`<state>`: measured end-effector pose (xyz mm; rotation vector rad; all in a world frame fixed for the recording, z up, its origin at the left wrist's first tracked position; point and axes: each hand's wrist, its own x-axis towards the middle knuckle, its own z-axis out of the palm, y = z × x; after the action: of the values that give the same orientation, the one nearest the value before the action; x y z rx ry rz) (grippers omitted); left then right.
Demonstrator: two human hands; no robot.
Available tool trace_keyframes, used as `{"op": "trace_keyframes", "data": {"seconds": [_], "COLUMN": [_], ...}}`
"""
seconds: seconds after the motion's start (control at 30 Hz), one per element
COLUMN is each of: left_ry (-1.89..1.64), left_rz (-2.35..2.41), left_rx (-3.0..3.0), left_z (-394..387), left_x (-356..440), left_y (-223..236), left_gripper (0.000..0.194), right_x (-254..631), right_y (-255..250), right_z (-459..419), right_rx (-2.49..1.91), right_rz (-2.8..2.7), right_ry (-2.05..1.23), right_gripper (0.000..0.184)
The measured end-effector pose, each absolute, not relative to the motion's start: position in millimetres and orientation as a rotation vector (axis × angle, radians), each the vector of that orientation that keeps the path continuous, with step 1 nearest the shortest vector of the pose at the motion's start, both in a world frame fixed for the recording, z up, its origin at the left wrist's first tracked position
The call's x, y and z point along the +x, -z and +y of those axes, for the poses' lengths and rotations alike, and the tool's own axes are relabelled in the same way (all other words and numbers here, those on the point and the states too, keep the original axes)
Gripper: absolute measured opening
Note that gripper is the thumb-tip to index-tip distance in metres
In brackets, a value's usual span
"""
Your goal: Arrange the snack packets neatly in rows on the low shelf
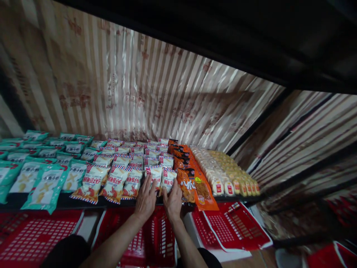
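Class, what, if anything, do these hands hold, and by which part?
The left hand touches one white snack packet and the right hand another, both at the lower part; whether either is gripped cannot be told.

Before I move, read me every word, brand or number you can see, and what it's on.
"小鱼小虾": teal-edged packets.
"鱿鱼爱上虾": white packets with striped edges.
Orange packets: large characters, creased and partly hidden; not safely readable.
Long orange packet: too small.
Round packs: red labels, too small.
Striped sheet behind: faint red print, too blurred.
No number is legible.
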<state>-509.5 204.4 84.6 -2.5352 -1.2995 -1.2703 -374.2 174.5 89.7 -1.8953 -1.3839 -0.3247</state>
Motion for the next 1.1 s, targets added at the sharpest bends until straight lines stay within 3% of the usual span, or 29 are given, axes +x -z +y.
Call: {"op": "trace_keyframes", "data": {"seconds": [0.53,1.1], "left_ry": [1.17,1.314], "left_rz": [-1.391,-1.448], "left_rx": [-2.529,-2.466], "left_z": [214.3,207.9], "left_x": [-512.5,-491.8], "left_y": [-118.3,-111.4], "left_gripper": [0.046,0.063], "right_x": [-379.5,-371.4], "right_y": [-75.2,-68.9], "right_z": [172.0,168.0], "right_rx": [-1.806,-1.767], "right_rz": [-1.394,-1.352], "right_ry": [0.278,0.102], "right_gripper": [0.057,0.054]}}
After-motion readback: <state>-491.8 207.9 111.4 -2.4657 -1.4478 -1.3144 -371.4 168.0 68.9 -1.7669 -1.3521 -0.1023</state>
